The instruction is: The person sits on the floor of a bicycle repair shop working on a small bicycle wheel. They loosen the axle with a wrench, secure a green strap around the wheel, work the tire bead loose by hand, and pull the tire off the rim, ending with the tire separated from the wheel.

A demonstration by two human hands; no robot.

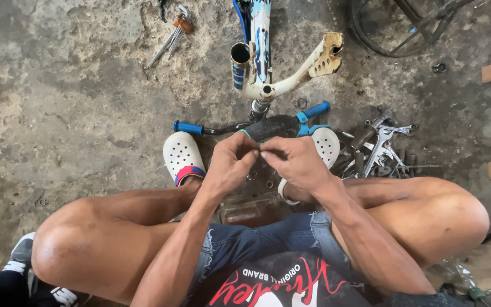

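Head view is showing the left hand (229, 165) and right hand (295, 161) meeting fingertip to fingertip, fingers pinching what is probably a tiny part, too small to identify, above the blue-gripped handlebar (257, 126) lying between white clogs (182, 154) near scattered wrenches (379, 145).

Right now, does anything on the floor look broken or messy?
Yes. The bike frame lies stripped on the concrete, and one tube end looks rusty with chipped paint. Wrenches sit in a jumbled heap by the right foot. Both hands, left and right, pinch something too small to make out.
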